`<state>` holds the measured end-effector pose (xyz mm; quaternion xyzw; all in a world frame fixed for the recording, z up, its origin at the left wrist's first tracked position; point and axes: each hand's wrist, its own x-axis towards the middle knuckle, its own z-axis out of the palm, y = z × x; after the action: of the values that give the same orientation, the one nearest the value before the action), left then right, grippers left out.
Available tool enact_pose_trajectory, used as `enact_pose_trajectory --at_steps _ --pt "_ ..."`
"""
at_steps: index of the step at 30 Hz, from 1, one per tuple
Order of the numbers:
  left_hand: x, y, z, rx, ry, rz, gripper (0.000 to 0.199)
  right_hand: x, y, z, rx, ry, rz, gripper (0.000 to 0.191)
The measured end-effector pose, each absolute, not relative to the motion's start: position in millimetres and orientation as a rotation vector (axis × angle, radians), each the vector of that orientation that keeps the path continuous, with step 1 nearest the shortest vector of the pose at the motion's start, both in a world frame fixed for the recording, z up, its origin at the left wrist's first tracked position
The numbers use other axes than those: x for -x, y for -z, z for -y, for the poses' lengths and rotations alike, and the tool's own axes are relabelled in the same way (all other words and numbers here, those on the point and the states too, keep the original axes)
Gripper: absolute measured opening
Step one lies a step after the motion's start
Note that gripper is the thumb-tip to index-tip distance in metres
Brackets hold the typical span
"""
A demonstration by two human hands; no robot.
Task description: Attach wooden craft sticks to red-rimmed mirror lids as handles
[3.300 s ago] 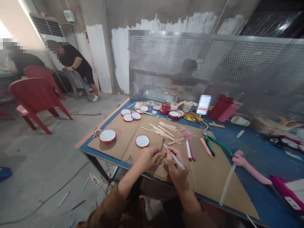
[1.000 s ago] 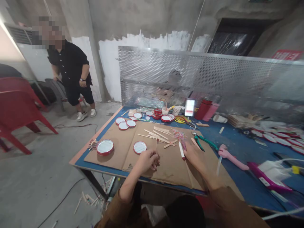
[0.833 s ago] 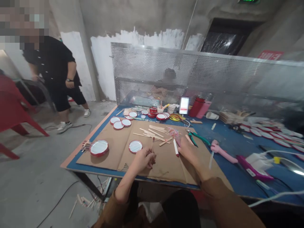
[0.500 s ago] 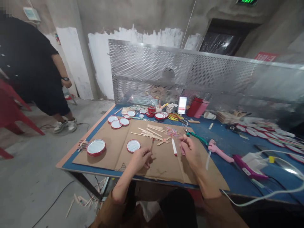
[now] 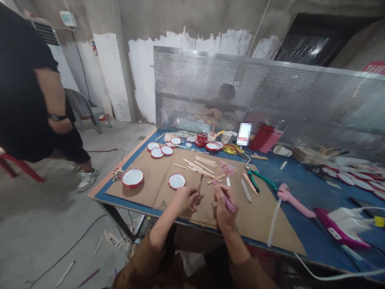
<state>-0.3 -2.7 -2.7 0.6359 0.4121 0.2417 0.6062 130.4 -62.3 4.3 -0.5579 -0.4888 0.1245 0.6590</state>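
The left hand (image 5: 187,199) pinches a slim wooden stick (image 5: 201,181) between closed fingers, while the right hand (image 5: 225,205) curls snugly round a purple marker (image 5: 229,203). The stick, dark reddish towards its upper end, tilts over the cardboard (image 5: 159,173), near the marker's tip. Loose sticks (image 5: 206,161) lie beyond, on the blue table (image 5: 300,194); off to the left, someone in black (image 5: 25,90) is mid-stride on the grey floor (image 5: 104,172).

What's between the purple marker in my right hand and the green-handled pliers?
A grey marker and a slim peach-coloured item lie there on the cardboard, in the head view.
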Motion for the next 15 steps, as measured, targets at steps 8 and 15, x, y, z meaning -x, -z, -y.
enact_pose_trajectory --at_steps 8,15 --pt "2 1 6 -1.514 -0.606 -0.932 0.019 -122 2 67 1.277 -0.234 1.287 0.021" --pt "2 5 6 -1.54 -0.624 -0.912 0.017 -123 11 65 1.325 -0.174 1.391 0.022"
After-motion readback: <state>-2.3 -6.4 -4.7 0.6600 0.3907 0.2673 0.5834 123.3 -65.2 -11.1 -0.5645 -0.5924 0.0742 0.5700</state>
